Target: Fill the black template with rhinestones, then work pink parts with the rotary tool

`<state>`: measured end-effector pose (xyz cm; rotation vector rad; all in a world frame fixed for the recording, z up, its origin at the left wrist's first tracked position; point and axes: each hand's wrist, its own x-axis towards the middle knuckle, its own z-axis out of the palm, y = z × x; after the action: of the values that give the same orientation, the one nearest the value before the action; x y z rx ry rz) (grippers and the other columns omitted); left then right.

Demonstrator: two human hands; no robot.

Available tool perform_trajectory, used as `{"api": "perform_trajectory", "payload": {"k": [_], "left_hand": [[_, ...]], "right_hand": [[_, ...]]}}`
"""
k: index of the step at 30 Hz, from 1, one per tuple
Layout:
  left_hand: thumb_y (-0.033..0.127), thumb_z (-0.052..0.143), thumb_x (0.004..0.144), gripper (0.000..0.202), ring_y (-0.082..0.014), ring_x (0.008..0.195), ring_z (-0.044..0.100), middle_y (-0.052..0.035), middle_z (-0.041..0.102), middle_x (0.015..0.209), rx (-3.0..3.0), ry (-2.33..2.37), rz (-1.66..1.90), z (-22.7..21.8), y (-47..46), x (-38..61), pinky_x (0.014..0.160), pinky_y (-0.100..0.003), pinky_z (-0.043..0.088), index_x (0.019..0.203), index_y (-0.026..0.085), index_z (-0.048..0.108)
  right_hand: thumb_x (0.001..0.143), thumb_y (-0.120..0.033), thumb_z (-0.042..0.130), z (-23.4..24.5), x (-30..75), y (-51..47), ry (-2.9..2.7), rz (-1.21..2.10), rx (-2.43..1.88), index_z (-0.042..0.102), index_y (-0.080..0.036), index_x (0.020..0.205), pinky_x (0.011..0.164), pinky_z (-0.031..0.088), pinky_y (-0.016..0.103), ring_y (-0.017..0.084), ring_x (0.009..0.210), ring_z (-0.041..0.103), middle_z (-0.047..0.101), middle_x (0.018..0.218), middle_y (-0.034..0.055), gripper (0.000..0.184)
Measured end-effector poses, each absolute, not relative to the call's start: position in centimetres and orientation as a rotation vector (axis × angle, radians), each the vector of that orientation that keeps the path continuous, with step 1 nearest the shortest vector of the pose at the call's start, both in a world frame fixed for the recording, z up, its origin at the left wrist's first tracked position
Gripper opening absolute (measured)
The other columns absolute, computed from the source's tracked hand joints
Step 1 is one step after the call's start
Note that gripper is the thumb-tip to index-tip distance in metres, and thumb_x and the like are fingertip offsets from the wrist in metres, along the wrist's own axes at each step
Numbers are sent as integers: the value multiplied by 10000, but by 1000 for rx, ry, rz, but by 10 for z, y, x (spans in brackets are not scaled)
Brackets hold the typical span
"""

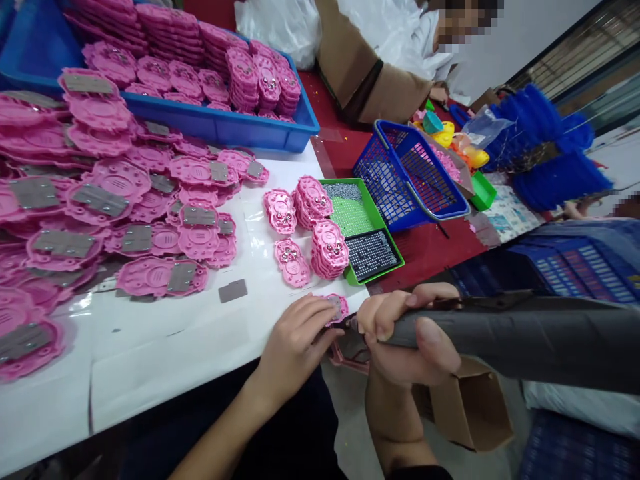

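Left hand [300, 340] has its fingers bent down over a pink part [338, 307], pinning it at the edge of the white surface [200, 333], just below the green screw tray [376, 215]. Right hand [407, 340] is wrapped tight around a grey electric screwdriver [525, 337], tip at the part. Stacks of pink parts [327, 250] touch the tray's left side. A blue basket [415, 173] sits right of the tray.

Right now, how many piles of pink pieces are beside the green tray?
4. Two piles side by side at the green tray's far end, a tall pile at its near end, a low pile left of that. Another piece sits under the left hand.
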<state>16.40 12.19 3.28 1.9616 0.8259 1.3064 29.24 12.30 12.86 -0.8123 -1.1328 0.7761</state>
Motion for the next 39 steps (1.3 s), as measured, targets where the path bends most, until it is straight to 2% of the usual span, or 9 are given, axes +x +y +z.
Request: {"api": "perform_trajectory", "payload": {"k": [2,4,10,21,27,33,39], "left_hand": [[229,675,944,431,-267,1219,637,-144,671,1300,2033,877,1204,31,120,164,1019,-484,582,1360,183,573],[206,637,964,459,-290,1283,599,-169,625,1371,2109,924,1141,28,119,164,1030,-506,580,1409,169,532],[132,600,965,212,-312,1208,641,-157,705,1218,2293,988,1162,25,117,169,1002,-490,607,1166,104,660],[139,591,972,203,-297,1174,652,-143,707,1201,2277,1001,1170,30,117,170,983,-479,621,1158,111,667],[135,614,956,179,-305,1176,647,-156,704,1187,2284,992,1145,28,117,169,993,-479,614,1117,90,678],[137,584,974,166,-290,1183,636,-151,695,1200,2269,981,1150,28,118,169,995,-478,608,1112,108,673],[137,558,987,119,-272,1150,633,-144,686,1159,2286,968,1153,29,120,169,978,-454,598,1030,122,667]], "right_hand": [[866,-275,518,126,298,129,-1107,743,-824,554,-288,953,406,392,280,132,363,402,505,508,-87,95],[863,-270,516,123,305,138,-1068,729,-840,556,-277,914,398,384,263,121,354,390,500,490,-92,65],[844,-283,541,111,312,153,-1002,738,-924,526,-281,892,364,370,251,115,329,366,467,465,-108,50],[844,-292,571,110,307,157,-1021,735,-962,510,-290,889,364,337,263,120,328,343,457,464,-100,76],[864,-264,551,109,310,156,-1060,765,-932,509,-284,909,388,377,259,114,343,370,488,484,-103,64],[865,-356,605,109,316,163,-1204,912,-888,502,-284,858,343,372,235,105,317,365,483,464,-111,126],[868,-351,632,107,315,166,-1313,1055,-778,516,-284,886,364,361,210,88,334,355,477,477,-114,135]]}}
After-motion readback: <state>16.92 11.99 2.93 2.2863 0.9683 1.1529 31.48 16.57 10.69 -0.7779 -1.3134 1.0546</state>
